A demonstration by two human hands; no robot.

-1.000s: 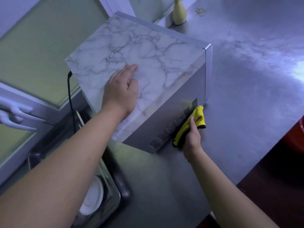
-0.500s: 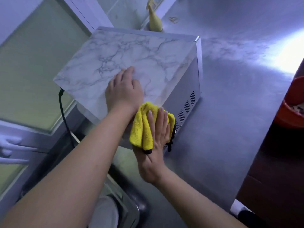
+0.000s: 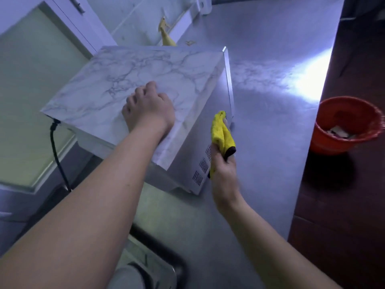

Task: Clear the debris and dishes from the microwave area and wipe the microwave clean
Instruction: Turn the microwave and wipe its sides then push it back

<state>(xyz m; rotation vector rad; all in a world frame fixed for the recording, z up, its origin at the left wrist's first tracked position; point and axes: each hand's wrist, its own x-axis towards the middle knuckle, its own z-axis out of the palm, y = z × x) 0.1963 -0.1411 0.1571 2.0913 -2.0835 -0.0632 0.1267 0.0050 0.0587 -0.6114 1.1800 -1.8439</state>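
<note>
Nearest, the right hand (image 3: 224, 176) is curled round the lower end of a yellow cloth (image 3: 221, 132). The cloth stands up out of the fist and lies against the metal side wall of the microwave (image 3: 145, 65), just left of that hand. The vent slots (image 3: 203, 163) sit beside the wrist, below the cloth's upper end.

Up and to the left, the left hand (image 3: 149, 109) rests on the microwave's marble-patterned top near its close edge. Its fingers are loosely bent and it holds nothing.

The microwave sits on a steel countertop (image 3: 260, 142) that stretches away to the right of the cloth hand. Left of the resting hand, a black cord (image 3: 57, 155) drops from the back corner. Farther right, past the counter's edge, is a red bucket (image 3: 325, 140) with scraps inside. Beyond the microwave stands a yellow object (image 3: 166, 39), too blurred to name.
</note>
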